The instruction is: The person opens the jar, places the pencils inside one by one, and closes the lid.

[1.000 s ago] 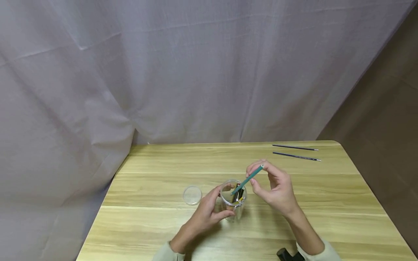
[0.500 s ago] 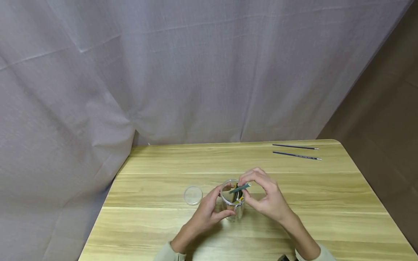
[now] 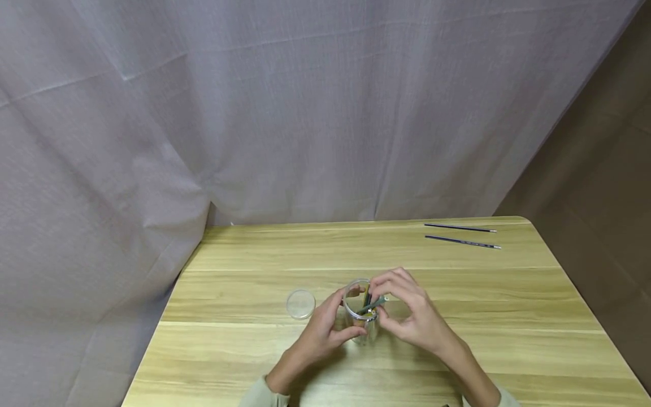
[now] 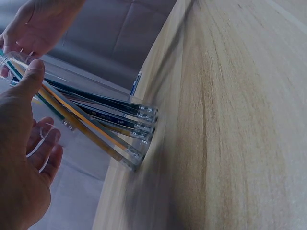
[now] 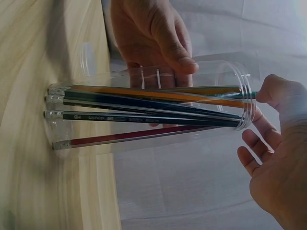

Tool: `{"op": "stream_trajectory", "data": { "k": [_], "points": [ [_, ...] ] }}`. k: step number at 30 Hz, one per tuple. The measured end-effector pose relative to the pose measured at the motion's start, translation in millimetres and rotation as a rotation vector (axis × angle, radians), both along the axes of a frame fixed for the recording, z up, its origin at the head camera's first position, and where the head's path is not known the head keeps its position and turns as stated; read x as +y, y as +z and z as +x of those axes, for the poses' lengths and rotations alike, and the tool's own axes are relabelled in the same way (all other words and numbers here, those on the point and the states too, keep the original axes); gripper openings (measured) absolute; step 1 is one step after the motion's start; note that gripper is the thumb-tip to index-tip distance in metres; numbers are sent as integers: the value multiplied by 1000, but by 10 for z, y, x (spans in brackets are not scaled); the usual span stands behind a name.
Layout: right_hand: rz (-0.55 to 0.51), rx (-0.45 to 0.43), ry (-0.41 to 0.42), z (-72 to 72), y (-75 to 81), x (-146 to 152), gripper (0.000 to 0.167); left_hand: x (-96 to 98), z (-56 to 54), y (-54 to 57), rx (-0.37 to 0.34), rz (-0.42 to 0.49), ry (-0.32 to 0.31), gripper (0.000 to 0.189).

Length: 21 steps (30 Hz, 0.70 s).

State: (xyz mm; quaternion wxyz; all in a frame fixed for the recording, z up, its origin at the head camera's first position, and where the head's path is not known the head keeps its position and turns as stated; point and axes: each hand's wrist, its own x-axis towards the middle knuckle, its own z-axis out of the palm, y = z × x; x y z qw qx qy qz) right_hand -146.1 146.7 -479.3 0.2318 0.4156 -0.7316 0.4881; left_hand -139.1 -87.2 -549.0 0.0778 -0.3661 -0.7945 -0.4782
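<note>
A clear cylindrical jar [image 3: 355,316] stands on the table, its mouth uncovered. Several pencils [image 5: 120,118] lean inside it, eraser ends down, in dark green, orange and red. My left hand [image 3: 321,329] holds the jar round its side, thumb in front and fingers behind. At the rim, my right hand [image 3: 413,312] pinches a green pencil [image 3: 376,304] near its upper end. Most of that pencil is inside the jar; the left wrist view shows its eraser end [image 4: 68,125] partway down, above the jar's bottom.
A clear round lid [image 3: 300,304] lies flat on the wooden table [image 3: 229,350], left of the jar. Toward the back right, two dark pencils [image 3: 460,228] lie roughly parallel. A grey curtain [image 3: 305,113] hangs behind the table.
My right hand has come left and down to the jar's mouth, and the green pencil has gone deeper into the jar. The left hand and jar have stayed put.
</note>
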Motion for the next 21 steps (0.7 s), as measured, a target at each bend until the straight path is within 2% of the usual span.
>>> {"op": "stream_trajectory", "data": {
  "k": [21],
  "points": [
    [-5, 4, -8, 86, -85, 56, 34, -4, 6, -2, -11, -9, 19, 87]
  ]
}}
